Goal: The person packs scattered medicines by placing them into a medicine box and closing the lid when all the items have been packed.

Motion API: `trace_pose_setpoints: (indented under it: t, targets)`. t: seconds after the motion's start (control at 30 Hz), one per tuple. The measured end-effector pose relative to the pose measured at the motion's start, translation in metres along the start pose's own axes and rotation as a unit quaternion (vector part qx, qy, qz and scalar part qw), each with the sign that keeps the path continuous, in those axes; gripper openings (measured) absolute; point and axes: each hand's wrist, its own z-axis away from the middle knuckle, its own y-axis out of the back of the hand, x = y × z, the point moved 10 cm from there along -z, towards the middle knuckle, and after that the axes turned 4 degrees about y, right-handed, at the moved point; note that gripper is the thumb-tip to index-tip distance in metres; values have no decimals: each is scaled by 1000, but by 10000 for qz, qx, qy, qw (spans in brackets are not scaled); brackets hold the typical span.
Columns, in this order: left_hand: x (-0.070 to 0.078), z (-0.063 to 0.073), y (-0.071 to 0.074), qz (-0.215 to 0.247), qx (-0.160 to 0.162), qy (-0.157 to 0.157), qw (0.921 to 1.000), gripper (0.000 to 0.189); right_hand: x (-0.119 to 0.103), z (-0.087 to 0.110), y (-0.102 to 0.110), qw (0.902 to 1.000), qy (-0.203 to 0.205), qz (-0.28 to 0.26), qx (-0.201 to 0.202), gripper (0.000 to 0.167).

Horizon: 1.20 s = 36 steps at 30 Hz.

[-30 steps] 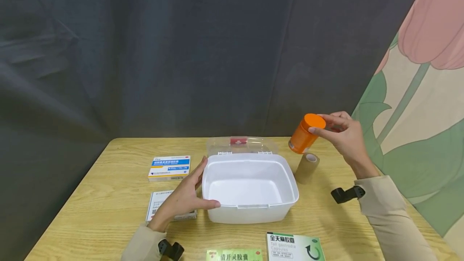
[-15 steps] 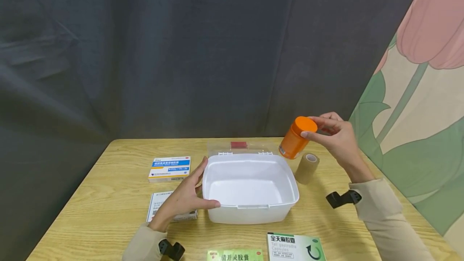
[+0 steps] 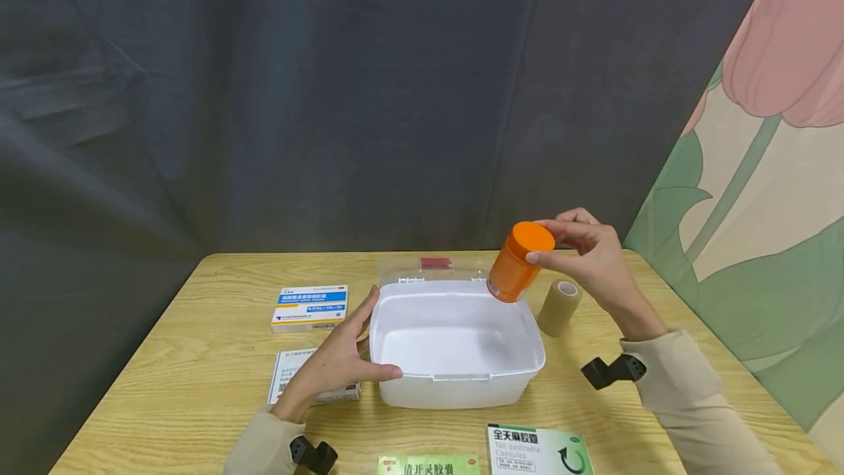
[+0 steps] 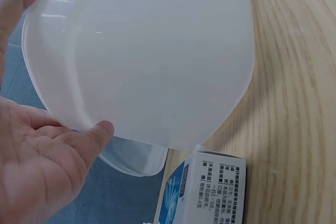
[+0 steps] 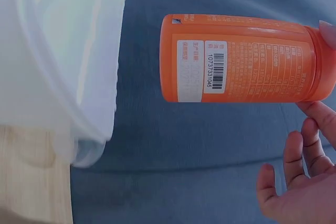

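Head view: right hand (image 3: 585, 246) pinches orange bottle (image 3: 509, 275) by cap (image 3: 532, 238), tilted, raised near 1 o'clock side of white box (image 3: 458, 392). Left hand (image 3: 338, 358), spread wide, grips white box at 9 o'clock end. Tan roll (image 3: 559, 311) stands at 2 o'clock. Tabletop (image 3: 165, 402) bears blue-white carton (image 3: 310, 308) toward 9, green-white carton (image 3: 537, 453) at 5, light-green carton (image 3: 428, 465) at 6.

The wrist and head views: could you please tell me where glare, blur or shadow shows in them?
Left wrist: bright glare streaks on the white box, the blue-and-white carton fairly sharp; right wrist: the orange bottle crisp, the white box pale and soft-edged; head: a soft shadow on the table beside the right sleeve.
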Motion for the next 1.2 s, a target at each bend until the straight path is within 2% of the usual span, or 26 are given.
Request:
trace_pose_setpoints:
  t: [0.2,0.4,0.6,0.83,1.03,1.2]
  targets:
    - [1,0,0,-9,-28,2,10000,119,-8,-4,-22,9989,106,-382,-269,36]
    - [2,-1,-1,-127,17,7,9999,119,-10,-6,-48,9954,-24,-746,-604,37]
    - [2,-2,-1,-140,61,67,9999,118,-13,-8,-70,9943,-77,-523,-922,35]
    - [3,-3,-3,-68,51,50,10000,118,-10,-8,-95,9905,-374,-468,-1239,34]
    - [5,-3,-6,39,-9,-17,10000,117,-6,-9,-111,9898,-301,-445,-1316,34]
    - [6,-5,-9,88,-35,-23,10000,119,6,-4,-122,9881,-692,-342,-1328,36]
